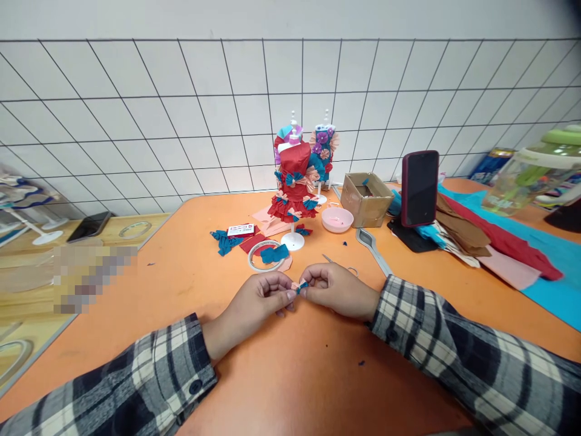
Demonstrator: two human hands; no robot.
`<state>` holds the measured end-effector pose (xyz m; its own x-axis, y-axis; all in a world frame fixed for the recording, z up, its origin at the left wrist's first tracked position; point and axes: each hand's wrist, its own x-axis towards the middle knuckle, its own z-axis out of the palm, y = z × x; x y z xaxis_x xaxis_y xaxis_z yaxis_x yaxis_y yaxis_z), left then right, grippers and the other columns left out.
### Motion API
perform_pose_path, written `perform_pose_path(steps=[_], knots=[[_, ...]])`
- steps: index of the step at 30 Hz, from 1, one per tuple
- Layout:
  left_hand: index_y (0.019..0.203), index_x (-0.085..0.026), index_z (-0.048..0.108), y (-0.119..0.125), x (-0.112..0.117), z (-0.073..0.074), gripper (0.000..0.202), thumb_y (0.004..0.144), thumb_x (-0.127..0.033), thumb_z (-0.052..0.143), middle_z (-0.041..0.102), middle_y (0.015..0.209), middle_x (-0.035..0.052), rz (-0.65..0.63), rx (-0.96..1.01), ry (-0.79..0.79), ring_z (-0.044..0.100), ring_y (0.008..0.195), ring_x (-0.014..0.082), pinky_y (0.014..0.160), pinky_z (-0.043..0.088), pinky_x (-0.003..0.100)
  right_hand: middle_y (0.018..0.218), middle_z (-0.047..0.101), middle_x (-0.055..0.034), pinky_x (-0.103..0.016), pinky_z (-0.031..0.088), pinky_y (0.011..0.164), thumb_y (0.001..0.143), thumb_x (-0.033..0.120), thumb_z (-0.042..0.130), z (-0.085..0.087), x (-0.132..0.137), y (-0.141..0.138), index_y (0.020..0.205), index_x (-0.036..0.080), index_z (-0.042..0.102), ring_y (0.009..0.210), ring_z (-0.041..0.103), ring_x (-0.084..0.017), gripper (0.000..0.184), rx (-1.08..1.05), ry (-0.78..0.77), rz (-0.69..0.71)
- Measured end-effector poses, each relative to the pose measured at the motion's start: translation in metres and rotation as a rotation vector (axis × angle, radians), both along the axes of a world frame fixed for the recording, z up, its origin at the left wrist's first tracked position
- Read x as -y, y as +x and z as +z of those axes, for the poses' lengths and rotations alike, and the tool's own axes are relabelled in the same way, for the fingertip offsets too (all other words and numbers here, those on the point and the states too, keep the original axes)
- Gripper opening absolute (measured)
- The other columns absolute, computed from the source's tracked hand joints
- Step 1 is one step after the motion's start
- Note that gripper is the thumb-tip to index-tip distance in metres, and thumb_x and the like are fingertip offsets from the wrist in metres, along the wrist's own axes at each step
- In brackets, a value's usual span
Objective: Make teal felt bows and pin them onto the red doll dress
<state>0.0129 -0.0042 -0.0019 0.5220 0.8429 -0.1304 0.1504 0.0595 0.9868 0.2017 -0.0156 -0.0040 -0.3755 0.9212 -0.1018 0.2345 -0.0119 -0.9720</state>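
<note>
Between my fingertips is a small paper bow (299, 286), pink and teal. My left hand (267, 294) pinches its left side, and my right hand (338, 290) grips the right side. Both hands are just above the orange table (281, 369). Beyond them stands a miniature dress form (295, 175) in a red paper dress trimmed with teal and pink bows. A roll of tape (250, 259) lies just past my left hand with a teal scrap (274, 254) across it. Scissors (328, 258) lie behind my right hand, partly hidden by it.
Two more decorated dress forms, one of them with purple flowers (323, 145), stand behind. A pink bowl (337, 220), a cardboard box (367, 200) and a propped phone (420, 189) are to the right, before coloured paper sheets (503, 233). Teal scraps (226, 242) and a small card packet (241, 230) lie left.
</note>
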Motion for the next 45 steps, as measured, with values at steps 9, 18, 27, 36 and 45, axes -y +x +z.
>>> perform_pose_path(steps=[9, 18, 27, 36, 45], knots=[[0.08, -0.014, 0.059, -0.001, 0.002, -0.001, 0.028, 0.07, -0.036, 0.072, 0.063, 0.061, -0.0011, 0.012, 0.018, -0.031, 0.057, 0.056, 0.0107, 0.057, 0.045, 0.023, 0.068, 0.054, 0.0049, -0.019, 0.029, 0.045, 0.07, 0.019, 0.059, 0.007, -0.004, 0.007, 0.082, 0.016, 0.059, 0.05, 0.039, -0.005, 0.012, 0.144, 0.082, -0.029], [0.081, -0.015, 0.058, 0.002, 0.001, -0.001, 0.026, 0.072, -0.036, 0.07, 0.061, 0.065, -0.0008, 0.071, 0.03, 0.014, 0.056, 0.057, 0.0111, 0.055, 0.047, 0.023, 0.055, 0.048, 0.0055, -0.018, 0.032, 0.035, 0.077, 0.04, 0.059, 0.007, -0.002, 0.007, 0.091, 0.018, 0.061, 0.043, 0.042, -0.008, 0.026, 0.014, -0.055, -0.078], [0.119, -0.016, 0.053, -0.003, -0.003, -0.002, 0.048, 0.078, -0.035, 0.067, 0.062, 0.079, 0.003, 0.075, 0.074, -0.019, 0.06, 0.071, 0.015, 0.05, 0.045, 0.02, 0.059, 0.055, 0.0029, -0.02, 0.031, 0.047, 0.075, 0.029, 0.063, 0.006, -0.005, 0.008, 0.079, 0.017, 0.067, 0.05, 0.04, -0.007, 0.014, 0.235, 0.186, -0.185], [0.083, -0.016, 0.064, 0.004, 0.003, 0.007, 0.019, 0.076, -0.033, 0.065, 0.061, 0.06, -0.0013, 0.133, -0.088, 0.139, 0.055, 0.051, 0.0106, 0.046, 0.038, 0.019, 0.063, 0.061, 0.0033, -0.02, 0.035, 0.053, 0.074, 0.022, 0.062, 0.009, 0.006, -0.001, 0.074, 0.021, 0.068, 0.053, 0.049, -0.008, 0.006, 0.368, 0.429, -0.1], [0.077, -0.014, 0.064, 0.001, 0.0, 0.004, 0.018, 0.074, -0.033, 0.066, 0.061, 0.061, -0.0006, 0.124, -0.125, 0.169, 0.056, 0.052, 0.011, 0.052, 0.044, 0.022, 0.065, 0.063, 0.003, -0.021, 0.036, 0.053, 0.074, 0.024, 0.062, 0.007, 0.005, -0.001, 0.076, 0.021, 0.07, 0.052, 0.049, -0.008, 0.009, 0.355, 0.41, -0.127]])
